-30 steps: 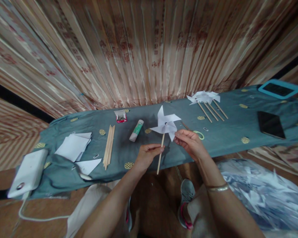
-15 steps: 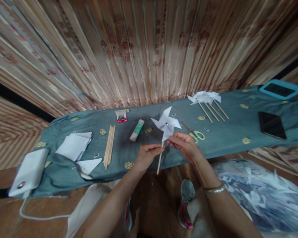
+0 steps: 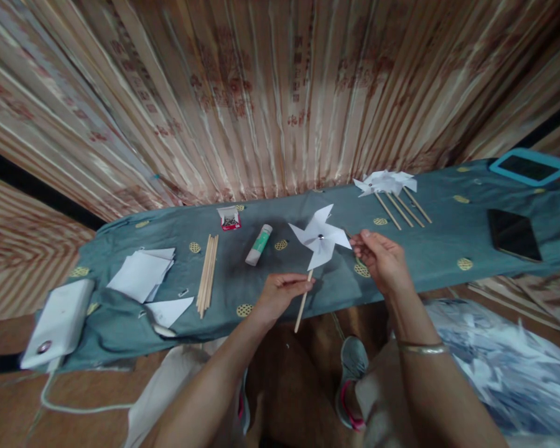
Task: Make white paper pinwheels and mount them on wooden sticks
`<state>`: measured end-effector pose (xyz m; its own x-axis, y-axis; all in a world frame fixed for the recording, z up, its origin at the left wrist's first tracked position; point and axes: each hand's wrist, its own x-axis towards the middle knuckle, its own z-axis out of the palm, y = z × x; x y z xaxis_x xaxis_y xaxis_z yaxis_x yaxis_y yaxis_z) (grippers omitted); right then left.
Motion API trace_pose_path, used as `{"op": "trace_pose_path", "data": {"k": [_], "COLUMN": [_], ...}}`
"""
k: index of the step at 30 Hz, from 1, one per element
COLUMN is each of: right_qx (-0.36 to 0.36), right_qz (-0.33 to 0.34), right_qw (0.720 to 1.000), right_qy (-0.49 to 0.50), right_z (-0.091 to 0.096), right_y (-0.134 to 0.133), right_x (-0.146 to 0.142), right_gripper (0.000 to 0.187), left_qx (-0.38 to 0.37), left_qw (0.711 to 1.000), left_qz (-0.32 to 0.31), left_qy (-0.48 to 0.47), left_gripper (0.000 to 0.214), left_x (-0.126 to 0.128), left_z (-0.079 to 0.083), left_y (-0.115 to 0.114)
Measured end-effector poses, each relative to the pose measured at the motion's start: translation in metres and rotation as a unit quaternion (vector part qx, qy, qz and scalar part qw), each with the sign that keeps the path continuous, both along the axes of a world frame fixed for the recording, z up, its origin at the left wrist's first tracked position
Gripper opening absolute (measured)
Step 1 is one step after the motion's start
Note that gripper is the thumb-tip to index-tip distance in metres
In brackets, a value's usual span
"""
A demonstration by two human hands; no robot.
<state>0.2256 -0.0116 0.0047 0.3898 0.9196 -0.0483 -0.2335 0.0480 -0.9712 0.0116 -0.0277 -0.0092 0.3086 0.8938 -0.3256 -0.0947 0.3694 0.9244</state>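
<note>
Your left hand (image 3: 282, 292) pinches the pinwheel (image 3: 321, 238) by its stick (image 3: 301, 311), held over the desk (image 3: 415, 261), presumably leaving its blades free. Your right hand (image 3: 383, 256), fingers curled (whether pinching paper, I can't tell), has moved rightward from the lower blade to the right one.

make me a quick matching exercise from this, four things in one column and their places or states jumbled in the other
Column one
1. front pinwheel
2. tube
3. small box
4. loose wooden sticks

Column two
A. open, with red sides
B. side by side, just right of the paper stack
C. its mounting stick held in the left hand
D. lying down, with a green label

Right pairs: 1-C, 2-D, 3-A, 4-B
</note>
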Motion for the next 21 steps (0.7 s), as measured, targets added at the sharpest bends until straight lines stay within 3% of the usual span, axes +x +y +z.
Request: {"op": "trace_pose_path", "data": {"k": [8, 21], "right_qx": [-0.024, -0.029], "right_qz": [0.041, 0.103], "right_qw": [0.998, 0.994], "right_qy": [0.039, 0.026], "right_z": [-0.001, -0.003], "right_y": [0.002, -0.007], "right_x": [-0.012, -0.024], "right_gripper": [0.031, 0.025], "left_qx": [-0.012, -0.009], "left_qw": [1.0, 0.999], "left_qz": [-0.009, 0.041], "left_qy": [-0.009, -0.023], "left_gripper": [0.03, 0.03], "left_x": [0.003, 0.0], "left_z": [-0.001, -0.001], "left_y": [-0.001, 0.002]}}
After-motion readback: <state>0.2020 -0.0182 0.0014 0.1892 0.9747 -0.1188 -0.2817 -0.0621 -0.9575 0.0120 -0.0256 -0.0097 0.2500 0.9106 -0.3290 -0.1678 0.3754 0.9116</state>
